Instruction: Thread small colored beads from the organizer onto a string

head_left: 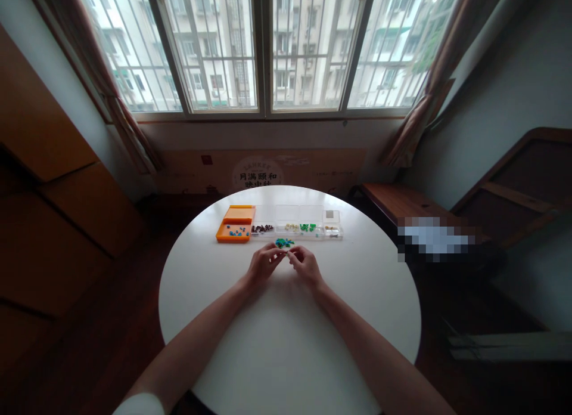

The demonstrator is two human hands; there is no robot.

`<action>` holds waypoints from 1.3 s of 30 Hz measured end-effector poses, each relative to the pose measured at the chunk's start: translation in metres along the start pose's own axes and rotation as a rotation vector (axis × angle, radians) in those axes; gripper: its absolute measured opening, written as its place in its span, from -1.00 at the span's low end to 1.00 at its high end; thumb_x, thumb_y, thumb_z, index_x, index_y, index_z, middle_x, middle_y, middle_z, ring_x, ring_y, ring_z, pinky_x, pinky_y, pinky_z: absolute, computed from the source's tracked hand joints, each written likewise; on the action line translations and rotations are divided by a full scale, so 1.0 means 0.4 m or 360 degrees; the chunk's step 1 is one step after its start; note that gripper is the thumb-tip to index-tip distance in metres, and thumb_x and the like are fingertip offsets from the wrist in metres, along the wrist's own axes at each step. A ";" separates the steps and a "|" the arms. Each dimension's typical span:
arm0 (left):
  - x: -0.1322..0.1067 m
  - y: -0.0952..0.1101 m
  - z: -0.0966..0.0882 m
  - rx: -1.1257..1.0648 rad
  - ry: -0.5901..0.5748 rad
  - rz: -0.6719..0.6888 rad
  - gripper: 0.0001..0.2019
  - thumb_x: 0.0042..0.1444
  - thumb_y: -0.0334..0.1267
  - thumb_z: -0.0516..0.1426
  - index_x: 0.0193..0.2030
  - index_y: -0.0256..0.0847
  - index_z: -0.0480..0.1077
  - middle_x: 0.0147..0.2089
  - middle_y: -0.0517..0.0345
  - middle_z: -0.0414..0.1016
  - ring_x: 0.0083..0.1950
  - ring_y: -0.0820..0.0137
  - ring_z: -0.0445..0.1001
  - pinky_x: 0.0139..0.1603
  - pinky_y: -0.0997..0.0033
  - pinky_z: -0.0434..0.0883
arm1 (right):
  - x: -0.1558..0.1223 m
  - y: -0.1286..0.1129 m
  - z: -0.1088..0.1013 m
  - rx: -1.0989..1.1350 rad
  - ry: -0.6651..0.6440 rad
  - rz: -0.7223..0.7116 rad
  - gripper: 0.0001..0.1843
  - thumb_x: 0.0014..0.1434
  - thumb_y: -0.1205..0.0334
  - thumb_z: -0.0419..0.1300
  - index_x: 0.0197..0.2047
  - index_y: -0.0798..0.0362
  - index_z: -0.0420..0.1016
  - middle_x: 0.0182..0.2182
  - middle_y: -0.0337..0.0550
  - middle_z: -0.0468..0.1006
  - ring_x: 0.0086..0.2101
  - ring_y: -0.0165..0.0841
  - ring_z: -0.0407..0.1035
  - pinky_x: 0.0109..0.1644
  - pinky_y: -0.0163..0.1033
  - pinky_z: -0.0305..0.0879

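Note:
My left hand [263, 262] and my right hand [305, 265] rest on the round white table [286, 337], fingertips meeting in a pinch at the middle. Both have curled fingers, closed on something too small to name. Just beyond the fingertips lies a small heap of blue and green beads [284, 242]. Behind it stands a row of small boxes: an orange box [235, 223] with blue beads and its lid up, then clear boxes [297, 221] with dark, pale, green and brownish beads.
A large barred window fills the far wall, with curtains at both sides. A wooden bench [402, 203] stands to the right of the table, wooden cupboards [53, 182] to the left. The floor is dark wood.

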State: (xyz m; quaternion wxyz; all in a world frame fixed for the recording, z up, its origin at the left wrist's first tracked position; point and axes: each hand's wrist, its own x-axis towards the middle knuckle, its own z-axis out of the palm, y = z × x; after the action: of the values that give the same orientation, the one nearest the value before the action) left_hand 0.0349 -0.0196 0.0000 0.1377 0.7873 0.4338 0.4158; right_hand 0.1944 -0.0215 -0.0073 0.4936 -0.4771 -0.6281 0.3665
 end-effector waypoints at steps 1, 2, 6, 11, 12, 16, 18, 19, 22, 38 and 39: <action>0.000 0.001 -0.001 0.0004 -0.0002 -0.0003 -0.80 0.15 -0.20 0.07 -0.22 -0.18 0.49 -0.32 0.15 0.42 -0.50 0.61 0.32 -0.46 0.60 0.28 | 0.000 0.000 0.001 0.0001 -0.0002 0.0002 -0.68 0.06 0.00 0.12 -0.35 0.12 0.40 -0.60 -0.19 0.42 -0.56 -0.41 0.32 -0.52 -0.34 0.23; -0.001 0.002 -0.002 0.0006 -0.0004 -0.0004 -0.80 0.15 -0.20 0.07 -0.22 -0.18 0.49 -0.32 0.15 0.42 -0.49 0.61 0.33 -0.46 0.60 0.28 | 0.001 0.000 0.001 0.0005 -0.0006 0.0000 -0.68 0.06 -0.01 0.12 -0.35 0.12 0.40 -0.59 -0.19 0.43 -0.56 -0.40 0.32 -0.51 -0.34 0.23; -0.001 0.008 -0.007 0.0014 -0.0022 -0.0001 -0.79 0.16 -0.18 0.06 -0.23 -0.19 0.49 -0.30 0.14 0.43 -0.49 0.61 0.33 -0.45 0.60 0.28 | 0.002 -0.002 0.003 0.0018 -0.0029 -0.0019 -0.68 0.07 -0.01 0.11 -0.37 0.12 0.39 -0.59 -0.19 0.42 -0.55 -0.40 0.32 -0.51 -0.34 0.23; 0.000 0.012 -0.009 0.0032 -0.0023 -0.0011 -0.76 0.16 -0.14 0.06 -0.25 -0.19 0.50 -0.34 0.15 0.42 -0.49 0.61 0.33 -0.45 0.60 0.29 | 0.002 -0.005 0.003 -0.0003 -0.0031 -0.0014 -0.69 0.08 0.01 0.10 -0.38 0.12 0.40 -0.60 -0.19 0.42 -0.56 -0.40 0.32 -0.51 -0.34 0.23; 0.000 0.012 -0.008 0.0031 -0.0023 -0.0013 -0.76 0.16 -0.14 0.06 -0.26 -0.19 0.50 -0.34 0.15 0.42 -0.50 0.61 0.32 -0.45 0.60 0.29 | 0.001 -0.006 0.002 -0.0012 -0.0033 -0.0018 -0.70 0.08 0.02 0.10 -0.38 0.12 0.40 -0.59 -0.18 0.42 -0.55 -0.40 0.32 -0.51 -0.34 0.23; 0.000 0.009 -0.004 0.0020 -0.0031 -0.0025 -0.77 0.14 -0.14 0.08 -0.25 -0.18 0.51 -0.34 0.15 0.43 -0.50 0.60 0.33 -0.45 0.60 0.29 | -0.003 -0.010 0.000 -0.0028 -0.0044 -0.0038 -0.72 0.09 0.05 0.09 -0.35 0.12 0.42 -0.57 -0.17 0.45 -0.54 -0.40 0.34 -0.50 -0.35 0.25; 0.000 0.007 -0.001 0.0015 -0.0029 -0.0026 -0.78 0.13 -0.14 0.09 -0.25 -0.18 0.51 -0.34 0.14 0.43 -0.50 0.60 0.33 -0.45 0.60 0.30 | -0.004 -0.013 -0.001 -0.0033 -0.0042 -0.0038 -0.72 0.09 0.07 0.09 -0.34 0.12 0.43 -0.57 -0.17 0.45 -0.53 -0.39 0.34 -0.49 -0.35 0.25; 0.000 0.007 0.000 0.0011 -0.0028 -0.0025 -0.78 0.12 -0.14 0.09 -0.25 -0.18 0.51 -0.34 0.14 0.43 -0.50 0.60 0.33 -0.46 0.60 0.30 | -0.005 -0.014 -0.002 -0.0034 -0.0040 -0.0038 -0.73 0.09 0.07 0.08 -0.34 0.12 0.43 -0.57 -0.17 0.46 -0.53 -0.40 0.35 -0.48 -0.34 0.25; 0.000 0.007 0.003 0.0000 -0.0024 -0.0016 -0.78 0.12 -0.14 0.10 -0.25 -0.19 0.50 -0.34 0.14 0.43 -0.51 0.60 0.33 -0.46 0.60 0.31 | -0.005 -0.016 -0.003 -0.0026 -0.0040 -0.0042 -0.73 0.09 0.09 0.08 -0.33 0.12 0.44 -0.57 -0.18 0.46 -0.54 -0.40 0.35 -0.47 -0.34 0.26; 0.001 0.005 0.004 0.0019 -0.0023 -0.0017 -0.82 0.12 -0.17 0.11 -0.24 -0.16 0.50 -0.34 0.16 0.43 -0.50 0.60 0.33 -0.45 0.60 0.31 | -0.008 -0.018 -0.006 -0.0024 -0.0035 -0.0039 -0.74 0.08 0.13 0.07 -0.28 0.13 0.46 -0.60 -0.21 0.43 -0.57 -0.43 0.31 -0.51 -0.36 0.23; 0.001 0.006 0.003 0.0017 -0.0021 -0.0018 -0.82 0.12 -0.18 0.10 -0.23 -0.15 0.50 -0.34 0.17 0.43 -0.49 0.60 0.33 -0.45 0.60 0.31 | -0.007 -0.017 -0.006 -0.0032 -0.0035 -0.0041 -0.74 0.08 0.13 0.07 -0.28 0.13 0.46 -0.60 -0.21 0.43 -0.57 -0.43 0.31 -0.51 -0.36 0.22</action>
State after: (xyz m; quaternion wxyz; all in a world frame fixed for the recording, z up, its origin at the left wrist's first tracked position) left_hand 0.0373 -0.0205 0.0009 0.1389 0.7883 0.4395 0.4076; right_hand 0.1952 -0.0262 -0.0012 0.4866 -0.4700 -0.6431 0.3590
